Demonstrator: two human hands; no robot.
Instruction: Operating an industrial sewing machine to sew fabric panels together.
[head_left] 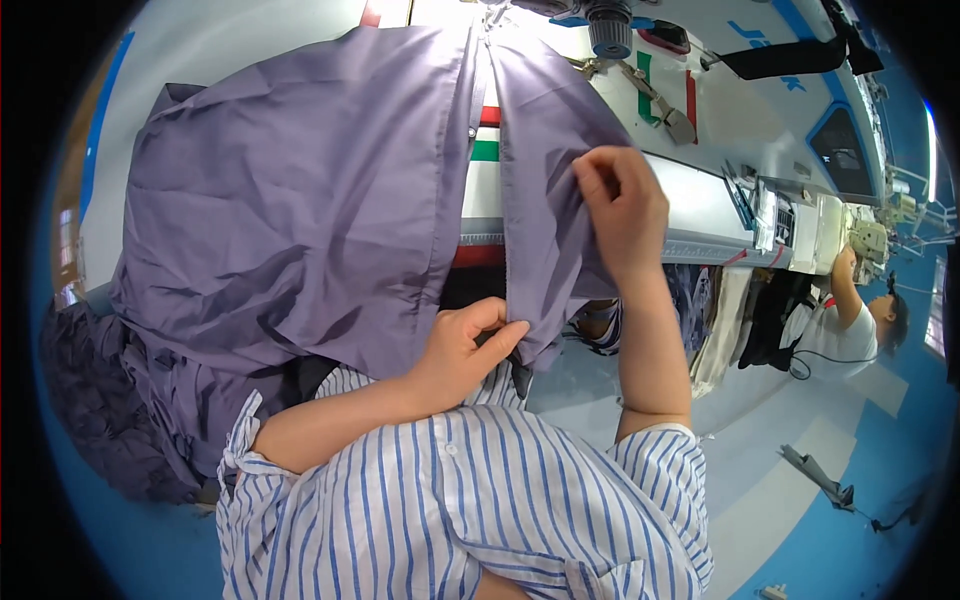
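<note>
A purple-grey garment [290, 190] spreads over the sewing table, its top running under the lit needle area of the sewing machine [610, 35]. A gap parts its front into a large left piece and a narrower right flap [540, 150]; a snap or button shows on the left piece's edge. My left hand [465, 345] pinches the lower edge of the right flap between thumb and fingers, close to my body. Farther up and to the right, my right hand [625, 205] is closed with its fingertips on the outer side of the same flap.
More purple fabric [110, 400] is heaped at the left. A measuring scale [480, 239] runs along the table's front. Small scissors or tweezers [740, 200] lie at right, near a metal attachment [660, 105]. Beyond, a co-worker [840, 320] sits at another machine; a pedal [815, 475] stands on the floor.
</note>
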